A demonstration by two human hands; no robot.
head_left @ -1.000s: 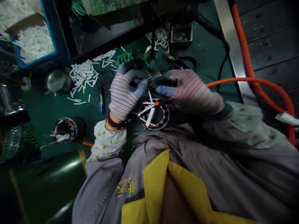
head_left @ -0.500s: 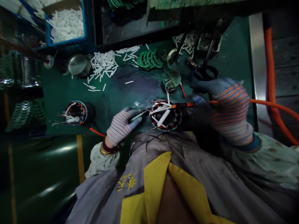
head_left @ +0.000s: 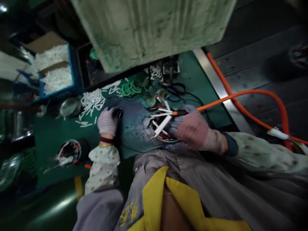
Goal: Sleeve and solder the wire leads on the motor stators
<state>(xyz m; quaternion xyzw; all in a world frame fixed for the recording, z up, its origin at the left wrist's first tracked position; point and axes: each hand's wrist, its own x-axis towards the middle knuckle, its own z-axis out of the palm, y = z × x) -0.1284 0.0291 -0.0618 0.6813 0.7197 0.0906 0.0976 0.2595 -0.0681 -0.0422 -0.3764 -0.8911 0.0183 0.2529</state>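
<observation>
A wound motor stator point(head_left: 166, 139) stands near the front of the green bench, with wires and white sleeves sticking up from its ring. My right hand point(head_left: 196, 130), in a striped glove with grey fingers, is closed on the stator's right side. The orange cable point(head_left: 216, 102) runs to the stator past that hand's fingers. Left of it, my left hand point(head_left: 107, 122) is over the bench beside a pile of white sleeves point(head_left: 92, 101). Its dark-coated fingers are curled and blurred, and what they hold, if anything, is hidden.
A second stator point(head_left: 72, 149) stands at the left. Behind are a round metal tin point(head_left: 69, 107), green beaded rings point(head_left: 130, 89), scissors point(head_left: 176, 89) and a blue bin point(head_left: 72, 75) of white sleeves. A pale board point(head_left: 156, 32) overhangs the bench's back.
My left hand has moved from the stator's left side toward the sleeve pile. My right hand has come from near the scissors onto the stator. The view has tilted and turned.
</observation>
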